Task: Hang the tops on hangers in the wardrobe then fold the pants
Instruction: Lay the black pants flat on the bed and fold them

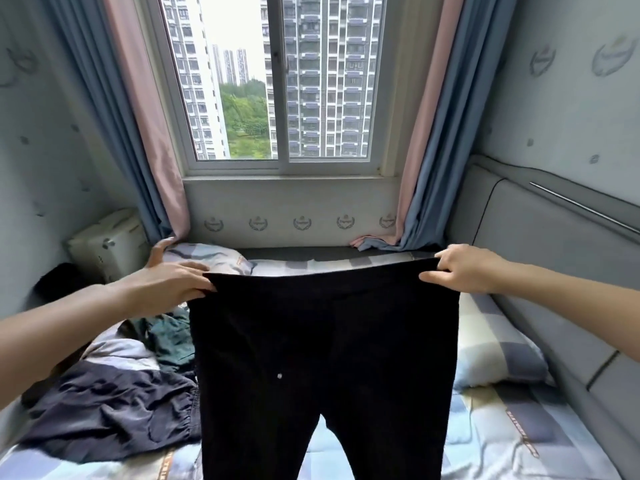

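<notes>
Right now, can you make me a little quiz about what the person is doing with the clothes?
1. True or false: the black pants lie flat on the bed.
2. Which part of the pants do the left hand and right hand pinch? A) the leg hems B) the waistband corners C) the knees
3. Fill in: a dark navy garment lies crumpled on the bed to the person's ____.

Key
1. False: they are held up, legs hanging down.
2. B
3. left
</notes>
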`<state>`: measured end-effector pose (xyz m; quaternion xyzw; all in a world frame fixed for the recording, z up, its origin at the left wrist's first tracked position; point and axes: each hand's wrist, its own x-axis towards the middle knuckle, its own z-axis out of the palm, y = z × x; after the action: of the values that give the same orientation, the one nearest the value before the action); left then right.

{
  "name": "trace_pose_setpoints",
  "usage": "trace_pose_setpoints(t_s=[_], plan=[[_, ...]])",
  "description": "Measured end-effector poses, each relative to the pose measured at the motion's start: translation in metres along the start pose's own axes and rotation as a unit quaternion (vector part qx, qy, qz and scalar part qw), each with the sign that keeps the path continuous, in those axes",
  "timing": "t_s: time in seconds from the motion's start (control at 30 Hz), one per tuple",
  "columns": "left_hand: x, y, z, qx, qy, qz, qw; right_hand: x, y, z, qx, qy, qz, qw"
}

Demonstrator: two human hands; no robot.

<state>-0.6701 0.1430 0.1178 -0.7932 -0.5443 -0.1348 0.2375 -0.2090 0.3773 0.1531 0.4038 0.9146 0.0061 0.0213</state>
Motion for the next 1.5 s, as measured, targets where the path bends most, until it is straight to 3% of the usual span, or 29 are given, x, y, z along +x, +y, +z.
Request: trace_pose_setpoints(t_s=[0.07, 0.13, 0.17, 0.3, 0.43, 0.57, 0.7, 0.83, 1.1, 1.17, 1.2, 1.3, 1.33, 1.43, 1.5], plan=[[0.002, -0.008, -0.007, -0.137, -0.077, -0.144, 0.977, 0.003, 0.009, -0.009, 0.115, 0.026, 0.026, 0.993], [0.009, -0.019, -0.013, -0.229, -0.163, -0.251, 0.926, 0.004, 0.009, -0.028, 0.244, 0.042, 0.025, 0.969], [0.014, -0.024, -0.014, -0.279, -0.157, -0.288, 0.903, 0.006, 0.009, -0.037, 0.288, 0.056, 0.024, 0.956], [0.035, -0.03, -0.018, -0.334, -0.016, -0.384, 0.861, 0.029, 0.011, -0.07, 0.374, 0.147, 0.054, 0.914], [0.066, -0.049, -0.025, -0.369, 0.142, -0.461, 0.794, 0.057, 0.01, -0.097, 0.388, 0.214, 0.059, 0.895], [0.091, -0.079, -0.024, -0.374, 0.218, -0.467, 0.771, 0.081, 0.01, -0.109, 0.327, 0.227, 0.022, 0.917], [0.088, -0.114, -0.003, -0.403, 0.157, -0.446, 0.783, 0.101, 0.015, -0.094, 0.284, 0.121, 0.019, 0.951], [0.073, -0.154, 0.045, -0.451, -0.002, -0.444, 0.774, 0.137, 0.028, -0.041, 0.349, -0.028, 0.041, 0.936], [0.074, -0.237, 0.226, -0.506, -0.234, -0.486, 0.673, 0.283, 0.042, 0.086, 0.377, -0.268, 0.064, 0.884], [0.095, -0.274, 0.291, -0.48, -0.238, -0.495, 0.685, 0.357, 0.047, 0.114, 0.359, -0.259, 0.088, 0.892], [0.111, -0.283, 0.31, -0.459, -0.206, -0.498, 0.706, 0.383, 0.047, 0.118, 0.333, -0.203, 0.095, 0.916], [0.177, -0.345, 0.41, -0.387, 0.024, -0.548, 0.741, 0.517, 0.059, 0.162, 0.319, 0.024, 0.142, 0.937], [0.198, -0.361, 0.433, -0.36, 0.053, -0.549, 0.753, 0.548, 0.058, 0.168, 0.309, 0.053, 0.16, 0.936], [0.205, -0.37, 0.549, -0.267, -0.067, -0.548, 0.79, 0.617, 0.042, 0.254, 0.266, 0.09, 0.2, 0.939], [0.162, -0.332, 0.632, -0.255, -0.183, -0.532, 0.786, 0.621, 0.025, 0.344, 0.258, 0.071, 0.206, 0.941]])
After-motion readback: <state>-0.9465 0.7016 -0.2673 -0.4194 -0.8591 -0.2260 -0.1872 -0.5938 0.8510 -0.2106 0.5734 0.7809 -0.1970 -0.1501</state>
